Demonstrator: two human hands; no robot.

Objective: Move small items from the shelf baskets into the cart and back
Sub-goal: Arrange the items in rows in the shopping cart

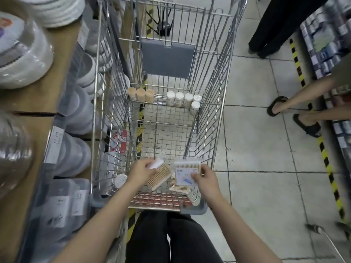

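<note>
Shelving (36, 103) is standing along the left side, carrying stacked lidded containers (76, 111). Beside it, the cart (214, 103) is holding three tan jars (141, 94) and five white-capped jars (183, 100) at its far end. The left hand (140, 172) is gripping a pack of swabs (161, 174) over the near end of the basket. The right hand (206, 179) is pinching a second pack (187, 172) above a third pack (179, 186), possibly lying on the cart floor. Judged step: loading or unloading, direction unclear. Next move calls for either lowering both packs flat or lifting them clear of the rim.
</note>
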